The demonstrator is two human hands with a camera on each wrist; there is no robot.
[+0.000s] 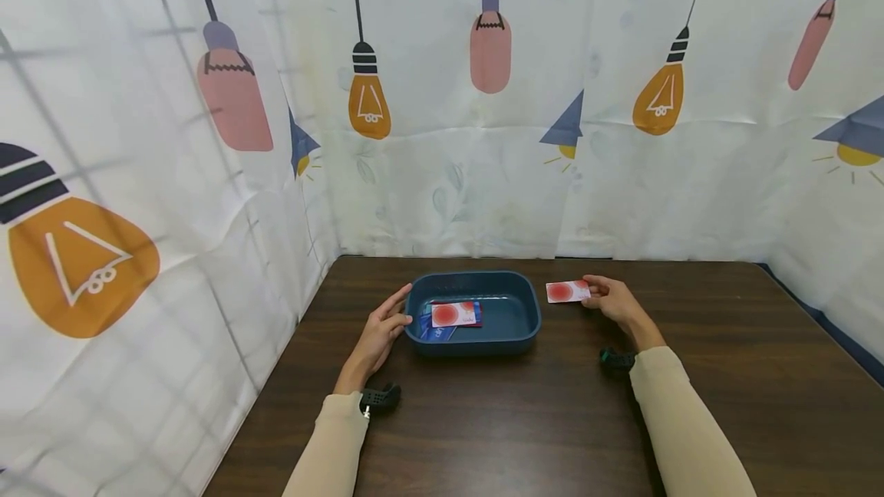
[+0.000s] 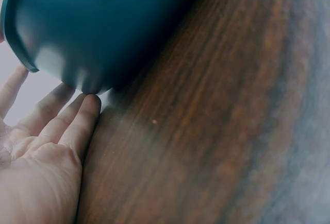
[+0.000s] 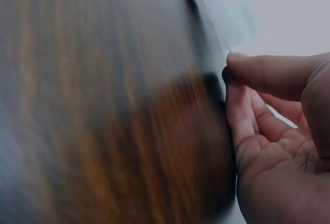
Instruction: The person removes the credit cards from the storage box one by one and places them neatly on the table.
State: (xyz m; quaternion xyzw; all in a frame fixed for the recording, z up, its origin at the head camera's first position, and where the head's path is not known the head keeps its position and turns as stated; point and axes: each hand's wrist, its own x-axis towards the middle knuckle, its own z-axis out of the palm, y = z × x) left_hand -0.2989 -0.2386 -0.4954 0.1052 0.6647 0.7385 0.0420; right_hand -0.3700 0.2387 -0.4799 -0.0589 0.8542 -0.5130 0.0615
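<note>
1. A red-and-white card (image 1: 565, 291) is near the tabletop's far edge, right of the tray; only the head view shows its printed face.
2. The right hand (image 1: 617, 304) pinches the card by its right end; the right wrist view adds the thumb meeting a fingertip close above the wood.
3. The blue tray (image 1: 473, 348) stands toward the tabletop's far left corner. The head view alone shows inside it: a second red-and-white card (image 1: 453, 314) lies over a blue card (image 1: 435, 333), at the tray's left end.
4. The left hand (image 1: 378, 336) has its fingers extended against the tray's left end; the left wrist view shows fingertips at the outer wall, low by the tabletop (image 1: 525, 428).
5. Only the head view shows the patterned curtain (image 1: 442, 198) behind the far edge.
</note>
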